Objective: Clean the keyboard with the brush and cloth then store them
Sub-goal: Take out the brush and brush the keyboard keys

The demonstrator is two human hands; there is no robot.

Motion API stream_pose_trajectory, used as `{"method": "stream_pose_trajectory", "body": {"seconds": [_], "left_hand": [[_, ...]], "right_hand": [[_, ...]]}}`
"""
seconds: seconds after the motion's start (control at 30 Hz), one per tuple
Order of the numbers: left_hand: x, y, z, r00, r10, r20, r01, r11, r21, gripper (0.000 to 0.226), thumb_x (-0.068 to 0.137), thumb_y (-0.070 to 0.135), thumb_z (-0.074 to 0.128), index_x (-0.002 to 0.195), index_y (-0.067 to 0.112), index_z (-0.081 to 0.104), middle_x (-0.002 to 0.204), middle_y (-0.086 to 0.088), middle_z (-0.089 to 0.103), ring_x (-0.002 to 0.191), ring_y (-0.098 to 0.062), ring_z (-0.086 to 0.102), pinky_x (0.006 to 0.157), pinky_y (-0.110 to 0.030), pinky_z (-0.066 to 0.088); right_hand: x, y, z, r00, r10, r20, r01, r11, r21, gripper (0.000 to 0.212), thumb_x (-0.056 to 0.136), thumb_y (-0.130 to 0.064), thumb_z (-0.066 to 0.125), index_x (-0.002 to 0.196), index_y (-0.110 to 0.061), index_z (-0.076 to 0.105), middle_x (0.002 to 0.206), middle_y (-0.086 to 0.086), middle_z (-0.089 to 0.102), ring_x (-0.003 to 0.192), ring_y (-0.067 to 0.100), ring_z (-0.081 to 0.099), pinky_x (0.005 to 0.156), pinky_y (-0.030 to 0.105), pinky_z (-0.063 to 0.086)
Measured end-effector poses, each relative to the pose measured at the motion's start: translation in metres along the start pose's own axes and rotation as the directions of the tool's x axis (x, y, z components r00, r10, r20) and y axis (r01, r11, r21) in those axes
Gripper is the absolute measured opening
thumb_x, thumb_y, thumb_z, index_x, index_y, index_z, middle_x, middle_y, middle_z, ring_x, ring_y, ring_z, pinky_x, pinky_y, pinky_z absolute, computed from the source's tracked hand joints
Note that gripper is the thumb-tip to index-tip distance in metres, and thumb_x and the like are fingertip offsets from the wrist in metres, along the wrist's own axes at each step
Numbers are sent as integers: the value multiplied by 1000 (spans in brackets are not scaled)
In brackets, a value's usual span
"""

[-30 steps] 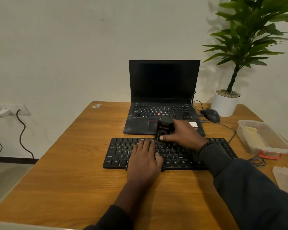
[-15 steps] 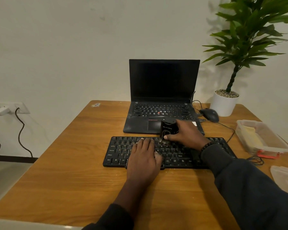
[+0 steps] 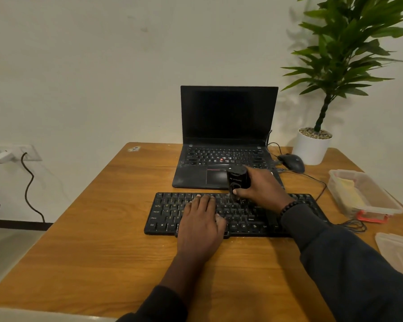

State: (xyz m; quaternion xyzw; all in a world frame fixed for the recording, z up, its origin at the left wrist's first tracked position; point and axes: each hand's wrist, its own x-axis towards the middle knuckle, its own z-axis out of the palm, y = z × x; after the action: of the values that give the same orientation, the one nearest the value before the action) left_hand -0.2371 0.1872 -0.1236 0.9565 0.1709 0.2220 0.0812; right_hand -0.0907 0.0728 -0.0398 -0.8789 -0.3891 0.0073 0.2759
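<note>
A black keyboard (image 3: 168, 212) lies across the middle of the wooden table (image 3: 102, 240). My left hand (image 3: 201, 223) rests flat on its left-centre keys, fingers spread, holding nothing. My right hand (image 3: 261, 189) grips a chunky black brush (image 3: 238, 181) upright, its lower end touching the keyboard's top rows near the centre. A yellow cloth (image 3: 349, 194) lies inside a clear plastic container (image 3: 382, 201) at the right edge of the table.
An open black laptop (image 3: 228, 117) stands just behind the keyboard. A black mouse (image 3: 292, 162) and its cable lie to the right, beside a white potted plant (image 3: 312, 147). The container's clear lid (image 3: 398, 247) sits at the near right. Wall sockets with cables (image 3: 28, 182) are on the left.
My right hand has shifted the brush slightly right and toward the far rows of the keyboard. My left hand has stayed flat on the keys.
</note>
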Motion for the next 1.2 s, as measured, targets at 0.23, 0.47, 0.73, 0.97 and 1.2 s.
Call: {"method": "stream_pose_trajectory", "body": {"seconds": [0.23,0.47,0.73,0.97,1.2], "left_hand": [[0,0,-1,1000,-1,3,1,1000,4,59,95,40,23,141,14,49,144,-2,49,136,-15,39,116,-37,25],[-1,0,-1,1000,-5,10,5,1000,8,61,94,41,20,143,15,47,146,-2,47,137,-15,37,117,-37,26],[-1,0,-4,1000,-4,14,4,1000,1,61,94,41,20,141,15,49,143,-1,49,135,-15,38,116,-36,26],[8,19,2,999,28,-34,-27,1000,14,45,96,36,33,124,15,62,125,-1,61,121,-16,51,105,-37,39],[6,21,8,1000,20,-22,-20,1000,14,53,99,38,27,135,14,56,137,-2,55,132,-18,44,112,-37,32]], "right_hand": [[-4,-6,3,998,-18,58,16,1000,26,53,79,-26,78,126,-20,55,120,-2,64,109,13,58,87,23,47],[-5,4,-3,999,34,18,-36,993,110,56,78,-30,78,127,-18,55,121,-1,65,110,14,59,85,21,43],[7,9,-5,994,42,-102,-41,999,14,49,79,-23,77,124,-16,56,117,2,66,109,18,60,82,22,42],[-2,11,-9,994,24,104,-36,993,112,55,79,-30,78,127,-19,54,120,-2,65,97,4,54,70,8,37],[7,20,-15,1000,24,1,-23,995,-94,54,78,-25,78,127,-19,54,120,-1,65,112,16,59,86,22,43]]}}
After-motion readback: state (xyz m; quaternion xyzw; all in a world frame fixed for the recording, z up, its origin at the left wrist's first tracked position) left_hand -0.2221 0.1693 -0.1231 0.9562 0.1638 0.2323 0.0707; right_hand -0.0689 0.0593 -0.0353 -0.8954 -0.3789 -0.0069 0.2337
